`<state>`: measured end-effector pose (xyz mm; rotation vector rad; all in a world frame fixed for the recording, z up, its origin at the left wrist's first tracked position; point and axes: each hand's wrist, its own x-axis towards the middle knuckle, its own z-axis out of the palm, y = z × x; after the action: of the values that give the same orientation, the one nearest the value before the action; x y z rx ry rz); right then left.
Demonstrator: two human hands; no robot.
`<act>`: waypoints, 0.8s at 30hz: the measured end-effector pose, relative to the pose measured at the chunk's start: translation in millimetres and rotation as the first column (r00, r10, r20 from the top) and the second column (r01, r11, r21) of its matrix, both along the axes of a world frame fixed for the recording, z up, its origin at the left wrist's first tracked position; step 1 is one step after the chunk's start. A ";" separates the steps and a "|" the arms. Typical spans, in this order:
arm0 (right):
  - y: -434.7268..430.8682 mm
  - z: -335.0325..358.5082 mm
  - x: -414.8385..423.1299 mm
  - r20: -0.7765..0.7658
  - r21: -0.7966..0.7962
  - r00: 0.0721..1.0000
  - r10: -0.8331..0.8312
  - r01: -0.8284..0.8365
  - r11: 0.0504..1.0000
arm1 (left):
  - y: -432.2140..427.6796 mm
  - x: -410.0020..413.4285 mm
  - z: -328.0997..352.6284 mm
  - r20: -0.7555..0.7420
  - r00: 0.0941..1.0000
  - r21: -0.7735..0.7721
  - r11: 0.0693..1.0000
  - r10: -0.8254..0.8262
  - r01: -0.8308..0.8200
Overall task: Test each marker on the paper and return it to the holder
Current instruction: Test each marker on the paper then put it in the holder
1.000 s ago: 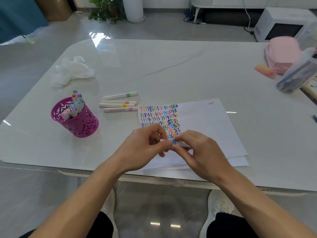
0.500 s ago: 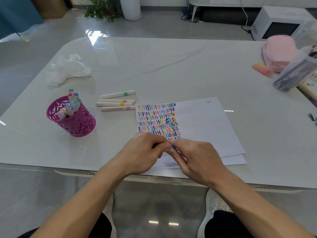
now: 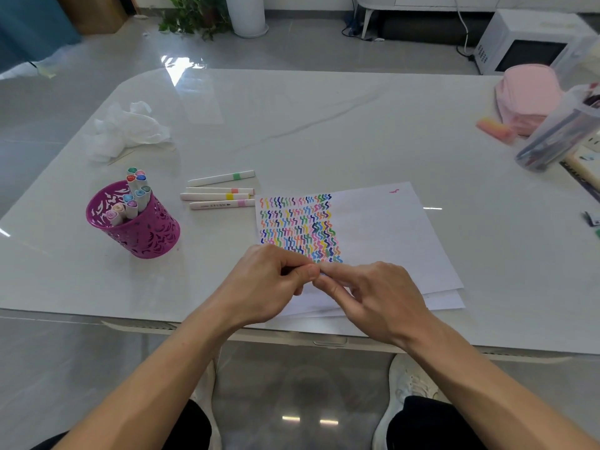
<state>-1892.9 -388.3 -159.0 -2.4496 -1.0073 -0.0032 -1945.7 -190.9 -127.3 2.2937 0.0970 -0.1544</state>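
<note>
Left hand (image 3: pixel 266 284) and right hand (image 3: pixel 380 297) met fingertip to fingertip just above the near left part of the paper (image 3: pixel 389 228), fingers of both curled. Between them a marker (image 3: pixel 322 273), pinched at one end by the left thumb and forefinger and at the other by the right thumb and forefinger. Nearly all of it hidden, only a bluish speck showing at the junction; cap on or off not discernible.

Paper flat on the counter (image 3: pixel 324 118) close to its near edge, a second sheet (image 3: pixel 449 300) protruding beneath at the near right. Rows of short wavy strokes (image 3: pixel 297 225) in many colours across the left part of the top sheet, the nearest rows partly covered by the hands. A single pink squiggle (image 3: pixel 393 190) near the far right corner.

Just left of the paper's far left corner, four white markers lying roughly parallel:
- green-banded marker (image 3: pixel 220 178), farthest
- orange-banded marker (image 3: pixel 219 190)
- yellow-banded marker (image 3: pixel 216 196)
- pink-banded marker (image 3: pixel 222 204), nearest

Farther left, the holder (image 3: pixel 143 232), a magenta perforated cup, with a cluster of capped markers (image 3: pixel 133 196) standing caps up at its far left side.

Beyond the holder, crumpled white wrapping (image 3: pixel 123 131). At the far right of the counter, a pink pouch (image 3: pixel 529 95), an orange-pink block (image 3: pixel 495 128) just beside it, and a clear container (image 3: pixel 558 134) of pens tipped over. On the floor beyond, a white microwave (image 3: pixel 526 43) and a potted plant (image 3: pixel 191 14).
</note>
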 end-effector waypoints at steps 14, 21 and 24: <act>-9.6 15.4 19.5 -0.523 0.245 0.848 -0.083 0.243 0.938 | 7.6 -0.5 -11.1 0.113 0.991 0.247 0.964 0.077 -0.103; -9.8 20.6 26.7 -0.828 0.414 0.550 0.108 0.470 0.780 | 14.8 -1.7 -19.4 0.069 0.996 0.404 0.914 -0.047 0.015; -11.3 14.7 24.5 -0.737 0.398 0.674 0.052 0.370 0.839 | 15.9 -2.2 -20.9 0.040 0.997 0.412 0.910 -0.061 0.039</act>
<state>-1868.4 -399.7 -144.3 -1.7457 -0.3354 0.5349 -1947.9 -175.1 -148.2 2.7227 0.0464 -0.1069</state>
